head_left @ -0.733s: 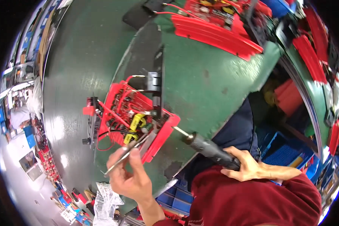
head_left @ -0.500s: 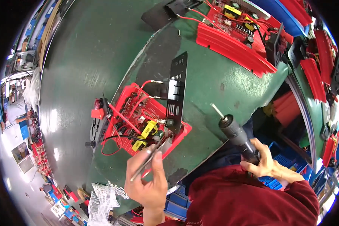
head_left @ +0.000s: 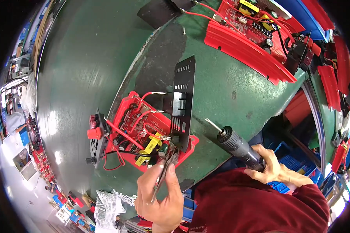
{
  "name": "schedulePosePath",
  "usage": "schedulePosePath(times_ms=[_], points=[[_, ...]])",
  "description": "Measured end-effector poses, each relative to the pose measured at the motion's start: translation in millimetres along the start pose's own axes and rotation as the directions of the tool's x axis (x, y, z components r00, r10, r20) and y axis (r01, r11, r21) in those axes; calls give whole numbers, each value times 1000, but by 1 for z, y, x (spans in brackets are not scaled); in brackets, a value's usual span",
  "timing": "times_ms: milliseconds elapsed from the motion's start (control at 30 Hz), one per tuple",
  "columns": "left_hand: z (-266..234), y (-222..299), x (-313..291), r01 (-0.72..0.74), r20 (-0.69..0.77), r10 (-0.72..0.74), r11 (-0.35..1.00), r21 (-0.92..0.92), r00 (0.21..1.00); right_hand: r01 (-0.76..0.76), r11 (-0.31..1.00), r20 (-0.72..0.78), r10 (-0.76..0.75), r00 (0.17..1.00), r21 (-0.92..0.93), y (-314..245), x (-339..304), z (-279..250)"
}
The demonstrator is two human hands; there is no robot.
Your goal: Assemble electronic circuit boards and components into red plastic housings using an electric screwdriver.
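Observation:
Metal tweezers are pinched in my left hand, pointing away from me. Their tips reach the near right corner of an open red housing, beside a green coil; what the tips touch is too small to tell. A circuit board with yellow-wrapped transformers lies in this housing. Along its right side stands a black slotted panel, joined by red wires. At its left leans a fan end plate. My right hand grips a black electric screwdriver, its bit angled toward the housing but apart from it.
A second open red unit lies at the far right, with a black end plate at its left. One small screw lies on the green bench. A plastic bag sits near left; blue crates stand below right.
My left hand has come slightly nearer and turned, so the tweezers stand steeper at the housing corner. The screwdriver has shifted a little left and its bit tilts more sideways.

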State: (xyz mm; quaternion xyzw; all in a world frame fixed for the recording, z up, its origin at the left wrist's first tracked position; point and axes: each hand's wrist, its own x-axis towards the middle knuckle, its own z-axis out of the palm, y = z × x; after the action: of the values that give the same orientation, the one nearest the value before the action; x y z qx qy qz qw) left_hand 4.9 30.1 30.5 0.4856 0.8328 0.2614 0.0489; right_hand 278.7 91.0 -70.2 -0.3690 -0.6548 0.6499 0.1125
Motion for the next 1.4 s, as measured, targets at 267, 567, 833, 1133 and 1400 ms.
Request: schedulePosePath(times_ms=[267, 567, 833, 1133, 1400], points=[[3, 3, -1, 7, -14, -6, 1000, 10, 1000, -13, 999, -28, 15, 1000, 51, -1, 8, -2], [3, 12, 5, 26, -16, -25, 998, 62, 1000, -18, 999, -20, 19, 1000, 45, -2, 8, -8], [3, 17, 5, 71, -1, -71, 995, 75, 997, 14, 1000, -49, -13, 999, 26, 2, 10, -9], [2, 16, 5, 27, 0, -27, 997, 76, 1000, -3, 996, -20, 4, 1000, 88, 3, 13, -14], [1, 16, 5, 53, -16, -52, 996, 78, 999, 38, 998, -57, -34, 998, 58, 2, 18, -15]])
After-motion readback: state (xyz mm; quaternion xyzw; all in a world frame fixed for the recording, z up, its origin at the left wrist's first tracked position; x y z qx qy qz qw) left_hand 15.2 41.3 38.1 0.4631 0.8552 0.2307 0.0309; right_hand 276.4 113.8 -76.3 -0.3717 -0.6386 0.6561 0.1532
